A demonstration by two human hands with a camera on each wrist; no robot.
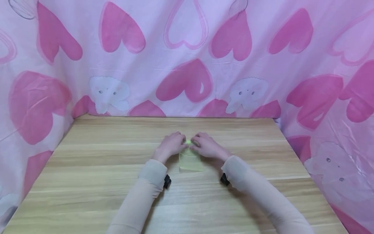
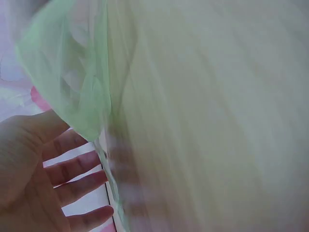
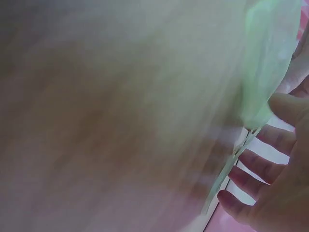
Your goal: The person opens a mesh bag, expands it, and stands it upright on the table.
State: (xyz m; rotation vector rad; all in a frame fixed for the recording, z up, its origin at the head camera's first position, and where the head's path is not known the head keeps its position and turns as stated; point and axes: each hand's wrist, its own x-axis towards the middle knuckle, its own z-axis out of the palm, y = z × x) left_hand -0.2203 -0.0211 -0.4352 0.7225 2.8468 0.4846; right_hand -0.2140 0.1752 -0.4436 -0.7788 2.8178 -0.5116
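Note:
A small pale green sheer drawstring pouch (image 1: 190, 162) lies toward the middle of the table, its gathered neck pointing away from me. My left hand (image 1: 173, 144) pinches the drawstring on the left side of the neck. On the opposite side, my right hand (image 1: 206, 145) pinches the cord as well. The left wrist view has the green mesh (image 2: 91, 106) at the thumb, with a thin cord (image 2: 112, 183) running past spread fingers. Likewise in the right wrist view, the mesh (image 3: 268, 63) meets the thumb and a cord (image 3: 224, 171) trails by the fingertips.
The wood-grain table (image 1: 87, 195) spreads around both forearms. A pink curtain (image 1: 187, 74) with hearts hangs along its back and sides. Small black devices, one of them at the left cuff (image 1: 167, 181), sit under the wrists.

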